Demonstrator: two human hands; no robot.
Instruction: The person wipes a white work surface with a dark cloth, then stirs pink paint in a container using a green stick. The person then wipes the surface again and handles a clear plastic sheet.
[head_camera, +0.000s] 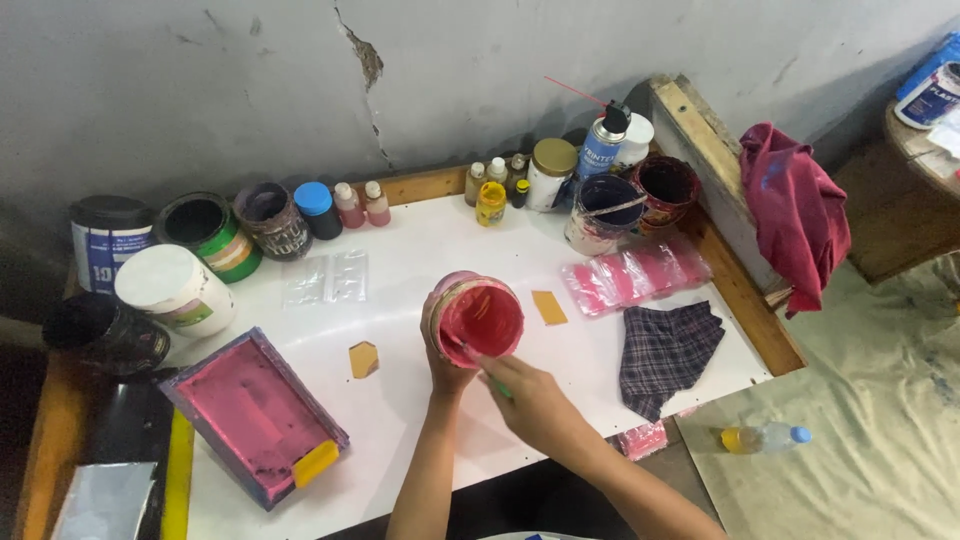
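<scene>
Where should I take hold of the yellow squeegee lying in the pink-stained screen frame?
Take the yellow squeegee by its long edges, coming from above. It lies flat in the frame's near right corner, and the screen frame rim crowds its outer sides, so a sideways approach looks blocked. Both hands are busy: the left hand holds the pink paint tub, and the right hand stirs it.

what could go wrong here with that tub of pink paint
1. The left hand holds the pink paint tub tilted above the white table; tipped further, paint could spill onto the bare top.
2. The right hand works a stick-like tool inside the tub; a flick could spatter paint towards the orange card close beside it.
3. The plaid cloth lies near the right arm and could get smeared.
</scene>
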